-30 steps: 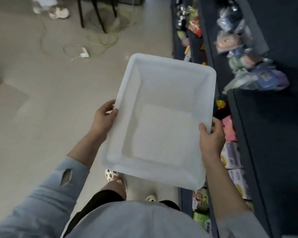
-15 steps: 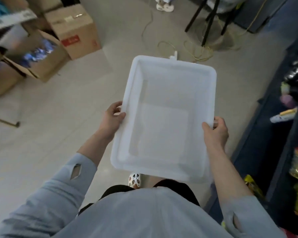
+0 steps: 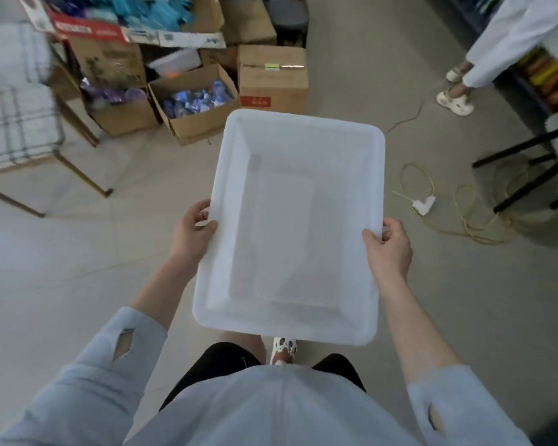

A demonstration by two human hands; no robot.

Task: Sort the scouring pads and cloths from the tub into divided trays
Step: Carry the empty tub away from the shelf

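The white tub [image 3: 290, 226] is up in the air, in the middle of the view, in front of the person's tummy. It sits flat and level. Nothing is in it; you can see the bare bottom. No pads or cloths are inside, and no divided trays can be seen.

The left hand [image 3: 192, 233] grips the left rim, thumb on top and fingers curled under the edge. The right hand [image 3: 388, 246] grips the right rim the same way. One hand on each side keeps the tub from tipping, which is a good way to carry a wide, light thing while walking. The hands hold the half of the tub nearer the body, so the far end sticks out ahead.

Under the near edge of the tub a spotted shoe [image 3: 284, 347] peeks out on the pale floor [image 3: 62, 252].

Far ahead and to the left are cardboard boxes [image 3: 194, 101], some open, with blue and purple packets inside. I think the tub may be going there to get filled, but that is only a guess. At the far left is a checked cloth on a table [image 3: 16, 123].

To the right, a yellow cord with a white plug [image 3: 424, 206] lies looped on the floor near black stool legs [image 3: 529, 175]. Feet could trip on that cord. Far right, another person's feet in pale shoes [image 3: 455, 99] stand by some shelves.
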